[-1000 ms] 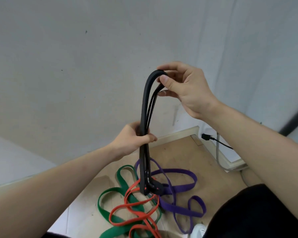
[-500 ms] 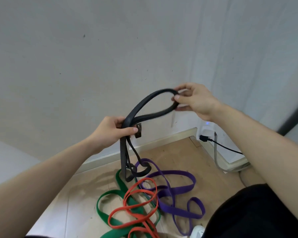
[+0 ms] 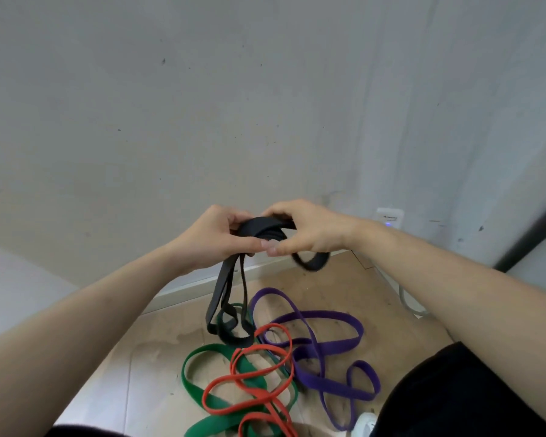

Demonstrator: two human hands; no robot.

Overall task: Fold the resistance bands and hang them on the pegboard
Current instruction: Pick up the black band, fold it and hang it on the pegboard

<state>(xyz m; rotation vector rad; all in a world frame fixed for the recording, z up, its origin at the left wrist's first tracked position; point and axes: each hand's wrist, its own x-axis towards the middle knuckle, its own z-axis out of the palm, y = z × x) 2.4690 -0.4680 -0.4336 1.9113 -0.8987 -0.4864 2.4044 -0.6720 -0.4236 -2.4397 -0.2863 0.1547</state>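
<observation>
Both my hands hold a black resistance band (image 3: 260,230) folded over at chest height in front of the wall. My left hand (image 3: 216,239) grips the bunched strands, and loops of the band hang below it toward the floor. My right hand (image 3: 306,230) pinches the folded top, with a short loop sticking out under it on the right. On the floor below lie a green band (image 3: 202,386), a red band (image 3: 259,380) and a purple band (image 3: 325,345), tangled together. No pegboard is in view.
A grey wall (image 3: 265,105) fills the upper view, with a white plug-in device (image 3: 390,217) low on it at the right and a cable (image 3: 407,304) running down. The floor (image 3: 158,357) is light wood. A dark frame edge (image 3: 530,234) rises at the far right.
My right hand has come down from high above and brought the band's top loop to my left hand. The long hanging band is now folded shorter and bunched between both hands.
</observation>
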